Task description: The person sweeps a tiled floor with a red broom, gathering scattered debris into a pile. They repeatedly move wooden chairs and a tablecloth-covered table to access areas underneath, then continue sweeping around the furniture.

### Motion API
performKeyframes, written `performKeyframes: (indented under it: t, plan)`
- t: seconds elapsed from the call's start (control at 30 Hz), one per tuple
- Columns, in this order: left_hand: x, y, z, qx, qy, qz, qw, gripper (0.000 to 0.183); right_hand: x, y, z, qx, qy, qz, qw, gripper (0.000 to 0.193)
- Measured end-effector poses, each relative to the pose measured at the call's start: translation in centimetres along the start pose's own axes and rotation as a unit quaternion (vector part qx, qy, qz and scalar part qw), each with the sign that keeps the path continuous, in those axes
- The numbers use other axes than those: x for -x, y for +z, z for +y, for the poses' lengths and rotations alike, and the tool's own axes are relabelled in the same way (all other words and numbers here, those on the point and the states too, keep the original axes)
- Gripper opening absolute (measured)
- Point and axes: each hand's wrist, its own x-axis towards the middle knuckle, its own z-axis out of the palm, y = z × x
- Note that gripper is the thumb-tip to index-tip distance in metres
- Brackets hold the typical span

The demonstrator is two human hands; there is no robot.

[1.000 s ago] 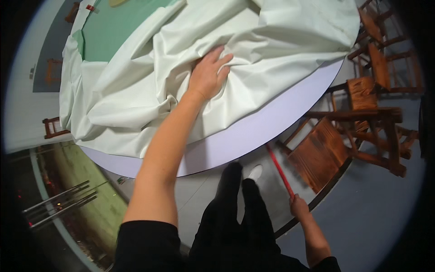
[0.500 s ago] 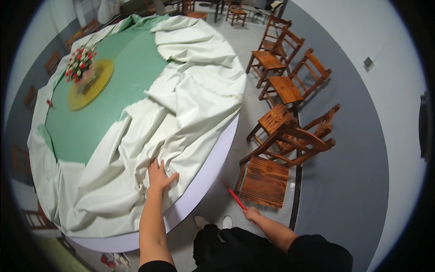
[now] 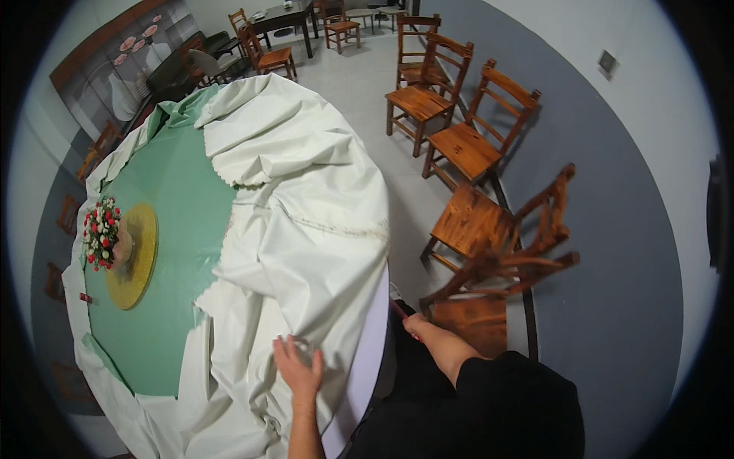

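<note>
My left hand [image 3: 300, 367] is over the bunched white tablecloth [image 3: 313, 229] near the table's right side. Its fingers are spread, and whether they touch the cloth I cannot tell. Lower down at my side, my right hand [image 3: 417, 327] is wrapped round a thin red stick [image 3: 399, 310], whose far end is hidden by my dark clothing. The cloth lies in loose folds, turned back from a green covering [image 3: 176, 229] on the large round table. A pale lilac rim [image 3: 367, 348] shows under the cloth's right edge.
A bouquet of red and white flowers [image 3: 101, 233] stands on a golden round disc [image 3: 141, 264]. Wooden chairs [image 3: 466, 149] line the grey wall on the right, one [image 3: 470, 321] close to my right arm. A dark table [image 3: 279, 17] with more chairs is at the back.
My view has moved forward along the table and turned. My left hand has shifted along the cloth, and the red stick has swung closer to my body. The cloth keeps much the same folds.
</note>
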Motion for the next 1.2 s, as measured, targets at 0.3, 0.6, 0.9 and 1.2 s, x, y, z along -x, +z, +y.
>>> performKeyframes:
  t: [0.3, 0.6, 0.9, 1.2]
  plan:
    - [-14.7, 10.4, 9.8, -0.06, -0.087, -0.285, 0.953, 0.094, -12.3, -17.8, -23.8, 0.114, -0.031, -0.014, 0.993, 0.022]
    - [-19.4, 11.3, 10.2, -0.052, -0.24, -0.352, 0.903, 0.082, -19.6, -29.1, -28.4, 0.272, -0.197, 0.091, 0.937, 0.018]
    - [-36.0, 16.7, 17.5, 0.042, -0.189, 0.019, 0.981, 0.061, -31.5, -42.6, -38.4, 0.287, -0.131, 0.057, 0.947, 0.026]
    - [-63.4, 27.8, 23.2, 0.024, -0.094, 0.041, 0.994, 0.061, -36.5, -54.8, -51.7, 0.294, -0.214, 0.061, 0.93, 0.049]
